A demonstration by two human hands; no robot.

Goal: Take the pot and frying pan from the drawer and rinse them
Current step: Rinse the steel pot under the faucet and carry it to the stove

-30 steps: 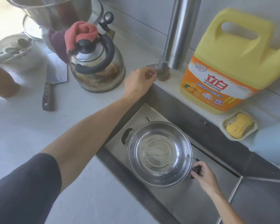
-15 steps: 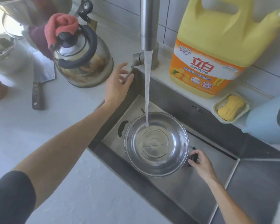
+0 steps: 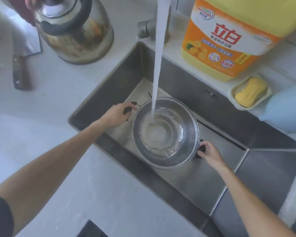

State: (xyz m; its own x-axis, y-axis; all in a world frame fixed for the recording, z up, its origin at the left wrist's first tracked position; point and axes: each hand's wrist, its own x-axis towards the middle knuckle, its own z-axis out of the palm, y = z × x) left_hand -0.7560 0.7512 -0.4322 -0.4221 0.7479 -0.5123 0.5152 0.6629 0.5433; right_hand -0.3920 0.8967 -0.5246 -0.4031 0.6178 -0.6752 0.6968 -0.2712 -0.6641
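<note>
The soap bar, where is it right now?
In the head view the yellow soap bar lies in its dish on the ledge behind the sink, right of the detergent jug.

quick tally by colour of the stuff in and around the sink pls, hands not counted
Steel: 2, round steel pot, steel kettle
Yellow: 2, yellow detergent jug, yellow soap bar
Brown: 1, brown-handled cleaver
Total: 5

Pale grey stone-look countertop (image 3: pixel 61 151) carries a tarnished steel kettle (image 3: pixel 75 29), a wooden-handled cleaver (image 3: pixel 21 74), a yellow detergent jug (image 3: pixel 229 36) and a cream soap dish (image 3: pixel 250 93) on the ledge.
</note>
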